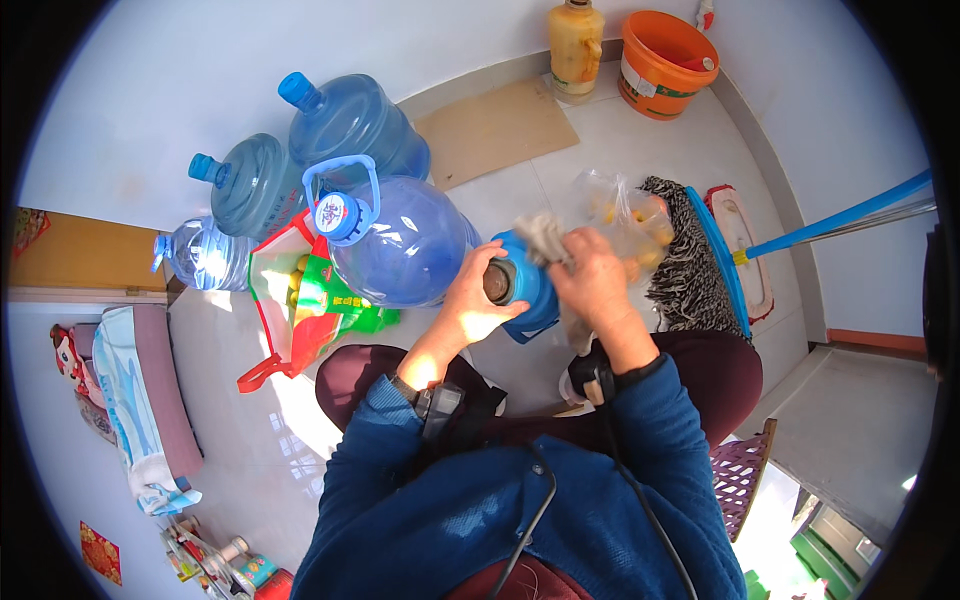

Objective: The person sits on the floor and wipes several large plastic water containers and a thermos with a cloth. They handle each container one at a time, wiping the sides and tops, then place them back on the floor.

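Between my knees stands a blue thermos flask (pixel 538 298), seen from above. Its round top is brownish; whether that is a stopper or the open mouth I cannot tell. My left hand (pixel 472 300) grips the flask's neck, thumb and fingers spread around the rim. Bunched in my right hand (pixel 594 276) is a greyish-beige cloth (pixel 543 235), pressed against the flask's right side, one end hanging below the hand. Just left of my left hand is a large clear-blue water bottle (pixel 405 247) with a handle and blue cap.
Several water jugs (pixel 352 124) line the left wall beside a red-green bag (pixel 300 315) of fruit. To the right lie a clear plastic bag (pixel 630 217) of fruit and a mop (pixel 682 262). Cardboard (pixel 499 131), a yellow thermos (pixel 576 52) and an orange bucket (pixel 664 67) are farther back.
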Motion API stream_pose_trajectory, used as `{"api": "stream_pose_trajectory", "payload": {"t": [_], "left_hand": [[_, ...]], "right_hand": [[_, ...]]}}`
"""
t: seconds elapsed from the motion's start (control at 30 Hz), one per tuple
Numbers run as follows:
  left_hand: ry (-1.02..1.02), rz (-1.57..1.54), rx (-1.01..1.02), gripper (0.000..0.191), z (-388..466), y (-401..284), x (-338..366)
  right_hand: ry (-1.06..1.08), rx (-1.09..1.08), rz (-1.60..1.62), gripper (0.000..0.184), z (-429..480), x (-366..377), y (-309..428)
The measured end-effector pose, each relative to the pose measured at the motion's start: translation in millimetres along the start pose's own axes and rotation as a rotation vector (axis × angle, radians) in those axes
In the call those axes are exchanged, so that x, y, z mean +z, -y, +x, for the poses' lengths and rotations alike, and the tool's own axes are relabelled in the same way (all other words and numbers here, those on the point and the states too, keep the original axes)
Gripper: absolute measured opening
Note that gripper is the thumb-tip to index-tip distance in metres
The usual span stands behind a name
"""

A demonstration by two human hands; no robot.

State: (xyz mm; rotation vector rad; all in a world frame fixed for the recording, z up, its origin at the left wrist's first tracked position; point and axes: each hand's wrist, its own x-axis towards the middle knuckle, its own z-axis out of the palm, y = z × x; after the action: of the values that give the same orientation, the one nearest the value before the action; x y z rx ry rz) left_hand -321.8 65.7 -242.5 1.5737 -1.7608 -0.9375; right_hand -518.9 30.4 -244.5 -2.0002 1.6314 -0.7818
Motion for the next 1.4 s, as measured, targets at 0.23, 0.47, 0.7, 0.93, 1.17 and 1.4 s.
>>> {"api": "stream_pose_trajectory", "payload": {"t": [0.23, 0.47, 0.7, 0.93, 1.17, 1.4], "left_hand": [[0.06, -0.019, -0.089, 0.083, 2, 2, 0], [-0.149, 0.385, 0.02, 0.084, -2, -14, -1], [-0.012, 0.294, -0.069, 0.077, 5, -30, -6], [0.206, 0.361, 0.304, 0.077, 12, -38, 2], [0.292, 0.42, 0.419, 0.078, 10, -50, -8], [0.121, 0.48, 0.185, 0.065, 1, -44, 11]], "right_hand": [[0.125, -0.31, 0.223, 0.035, 1, -8, 0], [0.014, 0.191, 0.2, 0.039, 11, 12, -36], [0.114, 0.464, 0.488, 0.054, 13, 5, -48], [0.019, 0.485, 0.494, 0.052, 17, -1, -65], [0.122, 0.516, 0.624, 0.045, 14, -8, -63], [0.135, 0.539, 0.502, 0.049, 13, -23, -29]]}}
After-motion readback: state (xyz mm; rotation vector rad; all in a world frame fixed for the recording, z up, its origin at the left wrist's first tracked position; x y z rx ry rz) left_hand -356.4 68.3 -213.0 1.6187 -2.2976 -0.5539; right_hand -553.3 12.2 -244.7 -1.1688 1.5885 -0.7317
